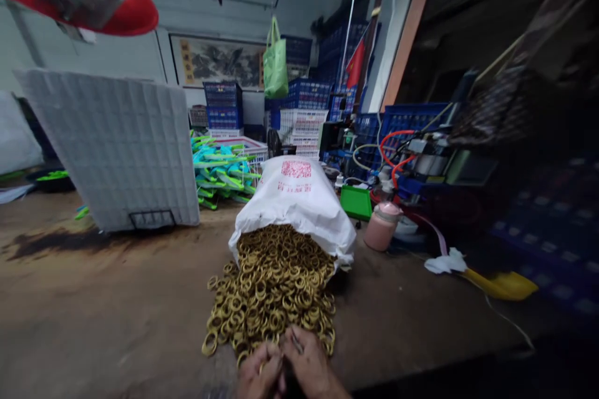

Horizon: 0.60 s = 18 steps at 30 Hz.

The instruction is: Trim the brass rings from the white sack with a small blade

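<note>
A heap of brass-coloured metal rings spills out of the mouth of a white woven sack lying on the worktable. At the near edge of this heap my two hands are close together, almost touching. My left hand is closed, thumb against the curled fingers; what it holds is hidden. My right hand is also closed, pinching a small greyish metal piece whose kind I cannot make out. Several loose rings lie just beyond the fingertips.
Left on the table stands a white padded panel. Green and blue plastic pieces are piled behind it. To the right are a pink jug, a green tray and a machine with orange hoses. A red lamp shade hangs upper left.
</note>
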Tool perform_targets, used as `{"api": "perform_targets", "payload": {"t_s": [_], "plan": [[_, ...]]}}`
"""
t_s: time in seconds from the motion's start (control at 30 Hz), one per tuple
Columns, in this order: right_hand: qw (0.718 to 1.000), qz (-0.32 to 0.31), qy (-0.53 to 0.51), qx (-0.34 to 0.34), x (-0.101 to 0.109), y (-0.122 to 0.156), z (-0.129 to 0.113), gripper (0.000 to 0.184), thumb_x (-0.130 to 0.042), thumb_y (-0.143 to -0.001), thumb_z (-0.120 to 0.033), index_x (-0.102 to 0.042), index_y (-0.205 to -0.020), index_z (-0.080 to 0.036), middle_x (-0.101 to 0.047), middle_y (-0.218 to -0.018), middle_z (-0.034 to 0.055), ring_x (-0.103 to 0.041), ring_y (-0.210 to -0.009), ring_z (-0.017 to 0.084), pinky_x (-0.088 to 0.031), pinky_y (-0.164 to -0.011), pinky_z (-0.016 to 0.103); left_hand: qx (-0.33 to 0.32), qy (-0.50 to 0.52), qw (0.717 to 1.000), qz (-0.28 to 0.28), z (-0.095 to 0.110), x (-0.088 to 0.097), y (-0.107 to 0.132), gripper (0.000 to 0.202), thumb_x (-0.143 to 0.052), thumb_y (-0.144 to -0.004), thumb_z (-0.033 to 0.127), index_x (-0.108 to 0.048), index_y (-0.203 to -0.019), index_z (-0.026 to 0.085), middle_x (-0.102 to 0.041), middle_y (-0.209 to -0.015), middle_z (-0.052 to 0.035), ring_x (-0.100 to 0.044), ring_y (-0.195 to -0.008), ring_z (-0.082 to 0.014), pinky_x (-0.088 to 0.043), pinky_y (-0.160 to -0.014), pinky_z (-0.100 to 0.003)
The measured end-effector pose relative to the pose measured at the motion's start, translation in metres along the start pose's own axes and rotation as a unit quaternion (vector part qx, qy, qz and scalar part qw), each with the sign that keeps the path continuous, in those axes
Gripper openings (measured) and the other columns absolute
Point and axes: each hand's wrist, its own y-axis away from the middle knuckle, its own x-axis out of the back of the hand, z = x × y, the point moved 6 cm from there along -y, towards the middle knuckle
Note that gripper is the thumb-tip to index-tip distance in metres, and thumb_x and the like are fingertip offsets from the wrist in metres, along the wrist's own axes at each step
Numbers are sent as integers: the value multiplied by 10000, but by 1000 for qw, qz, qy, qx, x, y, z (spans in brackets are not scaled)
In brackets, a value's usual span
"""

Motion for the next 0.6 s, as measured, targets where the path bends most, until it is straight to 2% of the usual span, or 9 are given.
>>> {"api": "perform_targets", "payload": {"t_s": [0.07, 0.17, 0.27, 0.37, 0.47, 0.6], "plan": [[999, -25, -33, 5, 3, 4, -11, 367, -398, -755, -516, -388, -582, -192, -383, -551, -44, -365, -524, 93, -317, -512, 207, 36, 16, 999, 3, -1, -3, 11, 412, -486, -695, 602, -448, -620, 198, -397, -426, 61, -309, -329, -62, -234, -330, -176], [997, -55, -49, 21, 6, 8, -20, 327, -348, -799, -458, -376, -602, -198, -379, -543, -50, -351, -496, 88, -313, -499, 204, 45, 55, 997, 17, 4, -3, 25, 362, -513, -722, 536, -444, -663, 186, -418, -481, 70, -313, -354, -40, -228, -336, -145], [997, -23, 44, 60, 13, 13, -23, 253, -335, -818, -342, -415, -628, -195, -421, -565, -36, -388, -527, 101, -313, -526, 205, 45, 90, 995, 13, 10, -4, 33, 319, -510, -745, 502, -448, -734, 189, -440, -534, 70, -332, -376, -33, -231, -347, -132], [982, -54, 148, 100, 10, 21, -25, 133, -357, -752, -156, -476, -704, -192, -511, -616, -15, -458, -572, 112, -311, -560, 204, 35, 86, 995, 20, 16, -3, 36, 313, -508, -750, 494, -440, -743, 189, -469, -580, 59, -354, -394, -31, -240, -354, -131], [965, -80, 223, 114, 6, 27, -26, 250, -373, -648, -51, -510, -800, -195, -583, -665, -1, -513, -607, 120, -300, -578, 206, 24, 66, 997, 27, 20, -4, 36, 320, -520, -739, 492, -432, -723, 185, -484, -595, 51, -368, -405, -32, -245, -362, -132], [948, -90, 286, 104, 4, 29, -27, 307, -390, -628, -41, -521, -860, -192, -624, -718, 17, -545, -650, 133, -282, -577, 209, 11, 51, 998, 41, 19, -4, 33, 313, -530, -732, 478, -431, -713, 182, -477, -577, 52, -367, -408, -36, -250, -366, -139]]}}
